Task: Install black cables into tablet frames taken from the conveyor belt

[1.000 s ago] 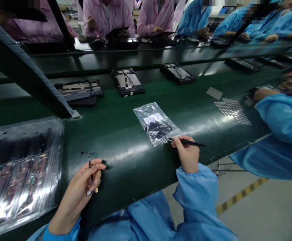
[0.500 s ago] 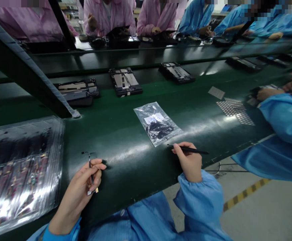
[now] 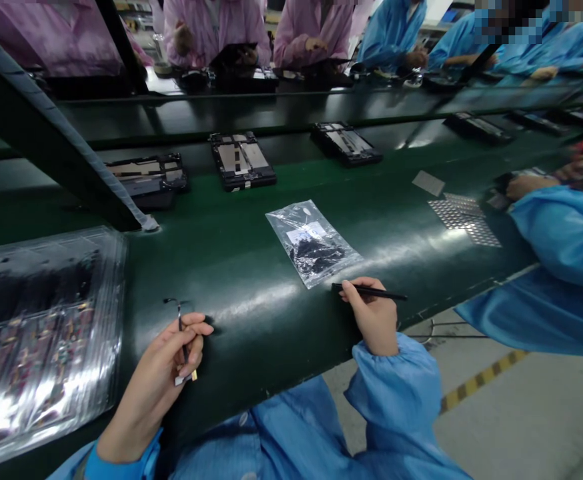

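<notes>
The left hand (image 3: 164, 377) pinched a thin flex cable (image 3: 181, 333) between thumb and fingers, one end raised just over the green belt (image 3: 251, 267), while the right hand (image 3: 374, 320) was closed round black tweezers (image 3: 369, 291), their tips lying just beside the near corner of the clear parts bag (image 3: 311, 243). To my eye the work wanted a light, steady pinch so the cable would not kink, and the tweezers held low and level, drawing one small piece from the bag without spilling the rest
</notes>
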`<state>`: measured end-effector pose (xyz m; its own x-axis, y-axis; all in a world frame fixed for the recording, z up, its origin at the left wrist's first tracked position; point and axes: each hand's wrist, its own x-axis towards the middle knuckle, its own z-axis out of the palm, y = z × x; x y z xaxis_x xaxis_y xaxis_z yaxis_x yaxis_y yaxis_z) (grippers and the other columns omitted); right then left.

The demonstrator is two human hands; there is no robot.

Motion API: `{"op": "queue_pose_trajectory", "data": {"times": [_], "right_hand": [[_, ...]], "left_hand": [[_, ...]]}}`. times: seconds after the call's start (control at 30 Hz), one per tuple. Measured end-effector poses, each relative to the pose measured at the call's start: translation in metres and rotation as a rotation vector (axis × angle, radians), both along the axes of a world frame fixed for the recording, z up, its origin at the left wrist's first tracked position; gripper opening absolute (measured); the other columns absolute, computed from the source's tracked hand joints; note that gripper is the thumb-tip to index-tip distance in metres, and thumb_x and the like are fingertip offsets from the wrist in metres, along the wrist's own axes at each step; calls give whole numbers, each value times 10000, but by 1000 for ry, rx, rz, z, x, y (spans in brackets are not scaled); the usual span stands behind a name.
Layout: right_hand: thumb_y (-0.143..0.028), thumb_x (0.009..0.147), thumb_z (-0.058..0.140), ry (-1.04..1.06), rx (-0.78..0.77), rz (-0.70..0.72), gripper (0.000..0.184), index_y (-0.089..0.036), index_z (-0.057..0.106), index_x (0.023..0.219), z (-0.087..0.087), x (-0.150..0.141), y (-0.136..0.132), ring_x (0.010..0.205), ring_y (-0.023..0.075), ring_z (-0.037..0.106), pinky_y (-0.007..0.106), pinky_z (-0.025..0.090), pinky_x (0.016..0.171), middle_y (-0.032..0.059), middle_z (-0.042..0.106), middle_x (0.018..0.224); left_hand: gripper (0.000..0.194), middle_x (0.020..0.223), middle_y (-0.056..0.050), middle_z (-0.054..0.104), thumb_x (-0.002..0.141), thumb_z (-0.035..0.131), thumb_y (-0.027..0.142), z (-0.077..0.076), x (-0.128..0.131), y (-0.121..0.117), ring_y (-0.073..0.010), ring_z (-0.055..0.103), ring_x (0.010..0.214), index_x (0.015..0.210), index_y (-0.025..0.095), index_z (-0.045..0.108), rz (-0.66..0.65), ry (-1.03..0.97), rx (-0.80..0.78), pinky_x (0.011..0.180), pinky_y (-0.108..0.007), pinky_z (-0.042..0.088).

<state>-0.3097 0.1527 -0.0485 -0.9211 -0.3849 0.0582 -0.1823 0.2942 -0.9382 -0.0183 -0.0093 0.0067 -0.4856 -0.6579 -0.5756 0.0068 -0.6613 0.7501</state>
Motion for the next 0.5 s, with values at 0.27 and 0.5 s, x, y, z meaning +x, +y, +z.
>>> {"op": "queue_pose_trajectory", "data": {"times": [0.27,0.5], "right_hand": [[-501,717,733,-88,-161,57,336,-208,591,802,10,21,-9,547,192,639,332,527,579,7,658,596],[-381,783,721,-556,-398,547,238,-219,547,785,32,106,-50,474,122,578,245,481,529,-33,646,565]], "left_hand": [[262,695,-48,674,711,704,234,6,-7,5,16,226,330,938,114,654,-1,39,19,342,-158,168],[371,1004,-101,670,753,707,312,2,-28,32,-4,391,360,1090,172,638,-235,63,-182,361,-180,284]]}}
